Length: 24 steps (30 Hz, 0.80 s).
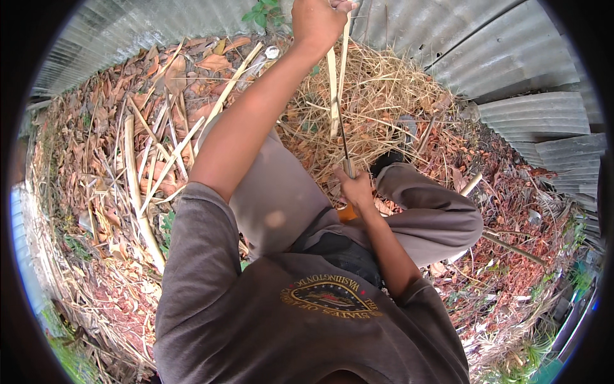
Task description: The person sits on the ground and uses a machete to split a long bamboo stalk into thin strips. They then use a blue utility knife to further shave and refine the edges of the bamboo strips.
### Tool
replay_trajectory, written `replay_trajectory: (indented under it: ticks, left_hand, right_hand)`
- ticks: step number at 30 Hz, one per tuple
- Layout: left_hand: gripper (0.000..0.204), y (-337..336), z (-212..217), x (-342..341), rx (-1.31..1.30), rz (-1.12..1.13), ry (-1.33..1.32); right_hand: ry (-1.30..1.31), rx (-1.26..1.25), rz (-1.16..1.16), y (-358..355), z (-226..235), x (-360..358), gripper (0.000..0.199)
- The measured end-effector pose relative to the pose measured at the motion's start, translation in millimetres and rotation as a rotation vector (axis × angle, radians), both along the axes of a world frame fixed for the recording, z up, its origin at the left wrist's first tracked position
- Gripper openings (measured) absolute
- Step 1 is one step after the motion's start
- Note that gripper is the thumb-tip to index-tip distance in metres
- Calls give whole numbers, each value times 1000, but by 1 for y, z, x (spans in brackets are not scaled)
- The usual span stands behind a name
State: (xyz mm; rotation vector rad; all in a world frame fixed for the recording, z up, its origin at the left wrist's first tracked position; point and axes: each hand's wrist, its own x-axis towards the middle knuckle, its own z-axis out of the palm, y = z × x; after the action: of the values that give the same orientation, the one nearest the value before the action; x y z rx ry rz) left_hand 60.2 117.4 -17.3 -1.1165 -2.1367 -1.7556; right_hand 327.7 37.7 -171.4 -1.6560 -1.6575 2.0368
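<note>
My left arm reaches far forward, and my left hand (320,24) is closed around the upper end of a pale split strip of wood or bamboo (333,96). Two lengths of the strip spread apart downward from that hand. Closer to my lap, my right hand (356,187) grips the handle of a thin dark-bladed knife (346,146). Its blade points away from me and up toward the strip's lengths; whether it touches them I cannot tell. The fingertips of my left hand are partly cut off by the picture's top edge.
Shavings (390,83) are heaped beyond my hands. Long pale sticks (132,166) lie over dry leaves on the left. Corrugated metal sheets (467,38) stand along the far side and right. An orange object (347,213) shows by my lap, beside my bent legs.
</note>
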Motion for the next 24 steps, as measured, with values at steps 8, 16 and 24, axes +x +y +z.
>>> replay_trajectory:
  ticks: [8, 16, 24]
  left_hand:
    - [14, -1, 3, -1, -34, -5, -52]
    - [10, 5, -6, -17, 31, -31, -64]
    - [9, 0, 5, -5, 7, -3, -49]
  right_hand:
    - [22, 107, -47, -7, -40, 4, 27]
    - [86, 133, -88, -15, -55, 12, 32]
    - [191, 263, -32, -2, -20, -17, 20]
